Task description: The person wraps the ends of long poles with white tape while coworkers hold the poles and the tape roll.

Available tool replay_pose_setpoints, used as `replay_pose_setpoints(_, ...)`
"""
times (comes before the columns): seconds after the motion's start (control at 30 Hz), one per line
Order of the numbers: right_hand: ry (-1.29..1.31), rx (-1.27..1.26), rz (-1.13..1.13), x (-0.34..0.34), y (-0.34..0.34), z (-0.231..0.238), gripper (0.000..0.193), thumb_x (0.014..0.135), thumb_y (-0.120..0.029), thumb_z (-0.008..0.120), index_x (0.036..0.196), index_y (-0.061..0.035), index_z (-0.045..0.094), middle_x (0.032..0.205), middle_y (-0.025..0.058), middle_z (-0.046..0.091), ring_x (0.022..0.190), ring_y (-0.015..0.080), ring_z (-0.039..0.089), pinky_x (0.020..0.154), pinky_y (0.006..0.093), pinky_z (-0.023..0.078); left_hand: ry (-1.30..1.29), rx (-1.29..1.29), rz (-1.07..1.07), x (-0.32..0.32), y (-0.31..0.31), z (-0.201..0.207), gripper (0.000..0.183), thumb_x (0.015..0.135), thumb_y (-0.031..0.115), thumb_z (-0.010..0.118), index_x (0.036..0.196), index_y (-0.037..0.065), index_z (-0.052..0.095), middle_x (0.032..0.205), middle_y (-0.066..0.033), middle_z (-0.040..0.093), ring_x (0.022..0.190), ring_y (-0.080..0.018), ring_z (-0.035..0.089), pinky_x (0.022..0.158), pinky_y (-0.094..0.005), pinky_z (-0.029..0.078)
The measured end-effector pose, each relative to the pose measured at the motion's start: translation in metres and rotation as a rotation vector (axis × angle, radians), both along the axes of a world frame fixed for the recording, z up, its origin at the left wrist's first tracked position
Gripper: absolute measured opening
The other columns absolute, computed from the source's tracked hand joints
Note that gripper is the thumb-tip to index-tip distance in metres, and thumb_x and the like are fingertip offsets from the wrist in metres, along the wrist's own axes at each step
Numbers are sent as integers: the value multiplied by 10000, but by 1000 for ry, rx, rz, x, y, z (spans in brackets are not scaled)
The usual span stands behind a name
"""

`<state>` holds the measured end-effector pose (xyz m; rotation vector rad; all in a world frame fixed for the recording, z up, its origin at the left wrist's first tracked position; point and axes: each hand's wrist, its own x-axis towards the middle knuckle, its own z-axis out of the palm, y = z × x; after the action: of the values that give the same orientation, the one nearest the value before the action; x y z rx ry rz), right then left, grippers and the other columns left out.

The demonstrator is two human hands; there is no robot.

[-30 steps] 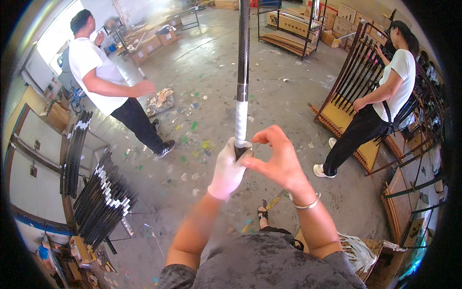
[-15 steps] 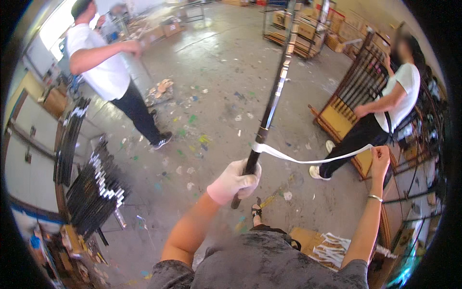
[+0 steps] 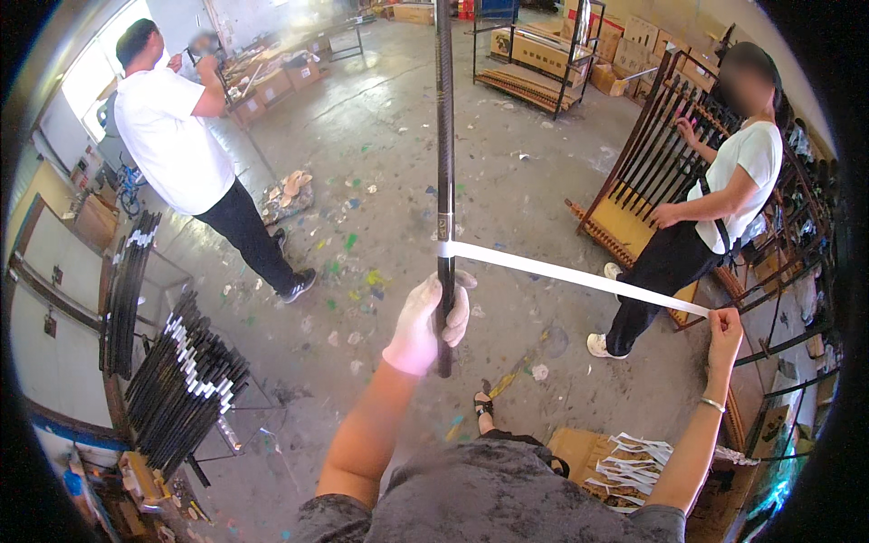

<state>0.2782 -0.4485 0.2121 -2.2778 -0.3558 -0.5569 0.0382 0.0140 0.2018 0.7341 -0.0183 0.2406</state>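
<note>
A long black rod [image 3: 444,136] stands nearly upright before me, running out past the top of the view. Gloved in white, my left hand [image 3: 429,317] is wrapped round it near its lower end. Just above that hand, a white strip of tape [image 3: 579,279] is wound round the rod. From there it stretches straight and taut to the right, sloping down a little. My bare right hand [image 3: 724,333], a bangle on its wrist, pinches the strip's far end.
More white strips [image 3: 634,466] lie on cardboard at lower right. Black rods with white bands [image 3: 186,380] are stacked at left. One person [image 3: 172,136] stands at far left; another [image 3: 751,172] is beside a rack of rods [image 3: 652,154] at right. Shelving with boxes [image 3: 534,59] stands behind.
The rod has swung from a rightward lean to upright, moving left with my left hand. My right hand has moved slightly right and down, and the sagging strip is now taut.
</note>
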Motion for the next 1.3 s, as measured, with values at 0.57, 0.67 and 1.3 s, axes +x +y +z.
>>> replay_pose_setpoints(0.57,-23,28,-40,-31,-64,19,145,866,-108,613,780,-24,533,660,-14,484,586,58,430,525,210,341,135,226,60,29,-11,-2,202,950,260,485,954,59,464,665,-12,473,504,-97,444,457,-229,366)
replay_pose_setpoints(0.67,-68,1,-78,-33,-68,21,154,861,-106,618,762,-17,539,681,-10,485,603,66,421,542,219,344,47,-47,-23,31,-6,-10,156,948,224,482,955,70,454,666,-18,472,513,-100,450,468,-233,375)
replay_pose_setpoints(1.3,57,-148,-38,-77,-37,12,115,738,-45,651,716,20,558,686,70,494,637,169,483,609,281,403,538,287,409,82,-4,-94,143,947,241,467,854,137,433,606,19,434,433,-93,404,386,-247,331)
